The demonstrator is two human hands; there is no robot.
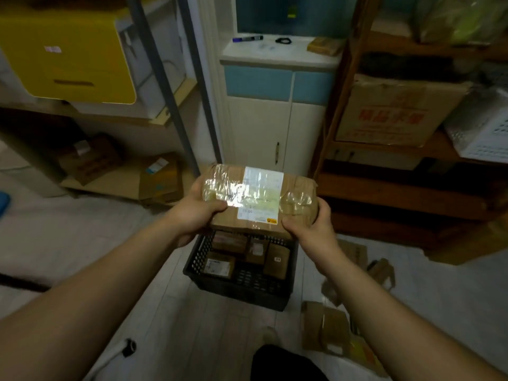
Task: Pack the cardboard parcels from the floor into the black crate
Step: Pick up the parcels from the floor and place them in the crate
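Observation:
A taped cardboard parcel (pixel 258 199) with a white shipping label is held in the air above the far end of the black crate (pixel 242 287). My left hand (pixel 196 213) grips its left end and my right hand (pixel 308 226) grips its right end, thumbs on top. The crate sits on the pale floor and holds several small cardboard parcels (pixel 276 261). More cardboard parcels (pixel 327 328) lie on the floor to the crate's right.
A white and blue cabinet (pixel 275 111) stands behind the crate. A wooden shelf unit (pixel 398 188) with a large box is at the right. A metal rack (pixel 165 86) with a yellow bin and boxes is at the left.

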